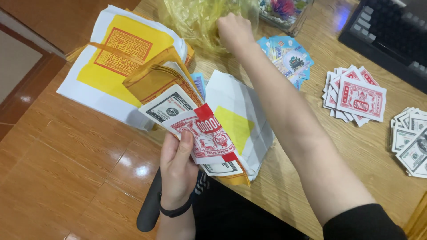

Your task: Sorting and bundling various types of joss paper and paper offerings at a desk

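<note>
My left hand (177, 165) grips a fanned bundle of paper notes (195, 129), red-and-white ones on top of grey-green ones and yellow sheets, held over the near table edge. My right hand (234, 30) reaches far across the wooden table (284, 178), fingers closed on a crumpled yellow plastic bag (195, 20). Under the bundle lies a white sheet with a yellow square (235, 120). Left of it sits a stack of large white-and-yellow papers with a red square pattern (120, 53).
On the table to the right lie a blue fanned note pile (289, 58), a red-and-white note pile (356, 95) and a grey-green note pile (411, 142). A black keyboard (387, 35) is at the far right. Brown tiled floor (66, 169) lies to the left.
</note>
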